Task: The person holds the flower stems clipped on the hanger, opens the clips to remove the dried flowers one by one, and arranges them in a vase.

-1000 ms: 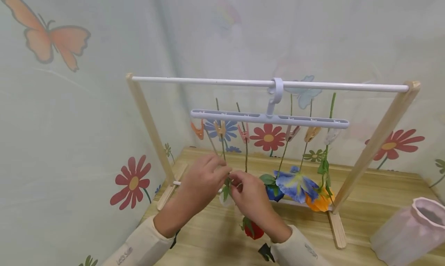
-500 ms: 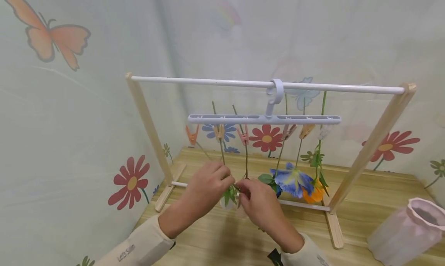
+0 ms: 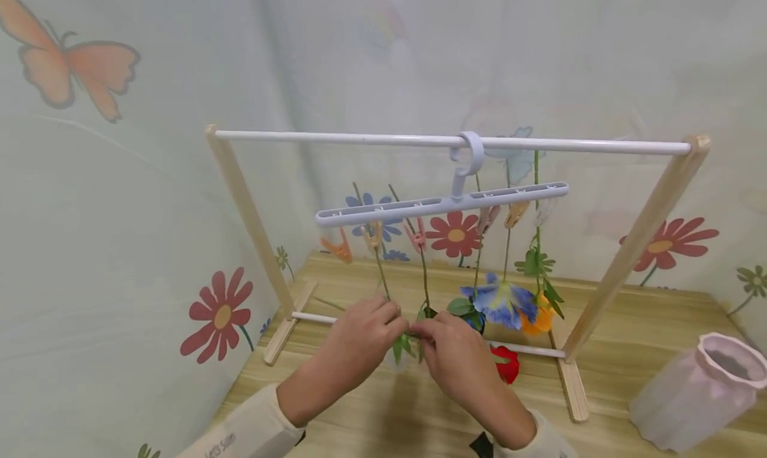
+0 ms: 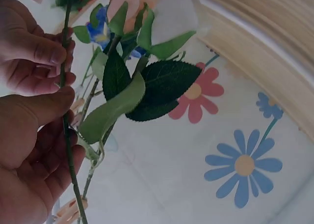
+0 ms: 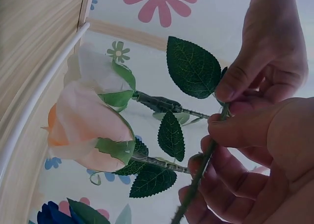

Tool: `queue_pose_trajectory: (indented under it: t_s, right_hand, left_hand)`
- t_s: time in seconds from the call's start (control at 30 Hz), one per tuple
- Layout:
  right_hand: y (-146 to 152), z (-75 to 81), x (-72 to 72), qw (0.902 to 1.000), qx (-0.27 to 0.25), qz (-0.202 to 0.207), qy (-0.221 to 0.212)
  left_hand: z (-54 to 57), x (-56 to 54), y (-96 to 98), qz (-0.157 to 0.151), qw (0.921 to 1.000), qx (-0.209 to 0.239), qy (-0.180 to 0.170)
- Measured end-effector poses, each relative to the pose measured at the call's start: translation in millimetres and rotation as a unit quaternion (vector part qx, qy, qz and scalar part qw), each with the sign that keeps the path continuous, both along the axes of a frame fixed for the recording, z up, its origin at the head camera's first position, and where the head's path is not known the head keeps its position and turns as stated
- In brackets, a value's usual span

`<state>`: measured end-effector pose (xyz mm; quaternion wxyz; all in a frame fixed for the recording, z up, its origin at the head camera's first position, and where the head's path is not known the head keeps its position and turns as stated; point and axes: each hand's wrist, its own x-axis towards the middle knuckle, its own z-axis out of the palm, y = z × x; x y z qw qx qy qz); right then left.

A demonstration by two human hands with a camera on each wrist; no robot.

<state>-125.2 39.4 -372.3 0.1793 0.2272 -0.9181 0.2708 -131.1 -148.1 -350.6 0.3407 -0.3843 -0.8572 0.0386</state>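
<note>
Both hands hold the green stem of a red rose between thumb and fingers. My left hand pinches it on the left, my right hand close beside it, nearer the bloom. The rose head shows past my right wrist, and the thin stem end pokes out left of my left hand. Behind the hands, a peach rose and a white rose hang upside down. Their stems are clipped to the pale hanger. An orange clip at its left end holds nothing.
A white rod on wooden posts carries the hanger. On its right half hang a blue-violet flower and an orange flower. A pink ribbed vase stands on the wooden table at the right.
The rose stem's end has dropped from near the orange clip to low left of the hands. The red bloom has come out right of the right wrist. The hanger now tilts down to the left.
</note>
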Motion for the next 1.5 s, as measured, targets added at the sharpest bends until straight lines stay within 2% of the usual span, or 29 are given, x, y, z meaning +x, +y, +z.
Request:
queue_pose_trajectory:
  t_s: [0.27,0.4,0.47,0.53,0.63,0.7,0.77,0.8,0.87,0.93,0.97,1.0,1.07,1.1,1.17,1.27,1.3,1.4,1.5]
  right_hand:
    - [5,-6.5,0.8,0.999,0.0,0.005,0.045]
    - [9,-11.2,1.0,0.994,-0.012,0.008,0.108]
    - [11,-11.8,1.2,0.9868,-0.03,0.01,0.159]
    - [14,-11.9,1.6,0.9761,-0.069,0.021,0.205]
    - [17,-13.1,1.9,0.9493,-0.157,0.056,0.267]
    - [19,-16.2,2.3,0.9298,-0.21,0.08,0.292]
    - [20,-20.1,3.1,0.9197,-0.244,0.089,0.295]
    - [20,-22.0,3.9,0.9201,-0.255,0.088,0.284]
    - [22,-25.0,5.7,0.9286,-0.279,0.074,0.233]
    - [23,-26.0,7.9,0.9364,-0.314,0.055,0.147]
    - [23,-25.7,8.7,0.9347,-0.338,0.048,0.097]
    - [23,-25.0,9.3,0.9283,-0.366,0.044,0.048]
    - [23,-22.3,9.8,0.9064,-0.419,0.042,-0.034]
    - [23,-20.6,9.8,0.8925,-0.444,0.046,-0.066]
    - [23,-17.1,8.8,0.8686,-0.483,0.059,-0.096]
    - [22,-13.0,6.9,0.8476,-0.517,0.08,-0.086]
    - [21,-12.0,6.5,0.8408,-0.529,0.087,-0.077]
    - [21,-9.8,6.0,0.8223,-0.558,0.1,-0.054]
    - [22,-8.9,6.4,0.807,-0.581,0.092,-0.047]
  left_hand:
    - [-17.0,6.3,2.4,-0.007,0.9984,0.052,-0.021]
    - [-23.9,7.1,4.3,-0.01,0.9956,0.091,-0.019]
    - [-26.9,7.0,5.3,-0.007,0.9923,0.122,-0.017]
    - [-29.2,7.6,6.2,-0.001,0.9871,0.159,-0.023]
    - [-32.0,10.1,8.0,0.016,0.9764,0.213,-0.028]
    - [-33.7,11.9,10.1,0.028,0.9676,0.248,-0.036]
    - [-35.9,13.8,13.4,0.039,0.9554,0.289,-0.048]
    - [-36.9,14.8,15.6,0.044,0.948,0.31,-0.059]
    - [-39.2,17.3,21.3,0.051,0.9296,0.355,-0.085]
    - [-41.2,20.8,28.1,0.049,0.9085,0.399,-0.115]
    - [-42.2,22.7,31.8,0.047,0.8977,0.418,-0.131]
    - [-43.2,24.6,35.6,0.044,0.8878,0.434,-0.146]
    - [-44.7,28.2,43.0,0.037,0.8671,0.465,-0.175]
    - [-45.3,29.8,46.4,0.033,0.857,0.478,-0.189]
    - [-46.6,32.1,53.0,0.028,0.8396,0.498,-0.214]
    - [-48.6,33.5,61.3,0.02,0.8192,0.519,-0.243]
    - [-49.2,33.7,63.5,0.019,0.8149,0.523,-0.25]
    - [-50.6,33.9,68.6,0.019,0.8057,0.531,-0.262]
    - [-50.8,34.0,71.6,0.024,0.8036,0.533,-0.264]
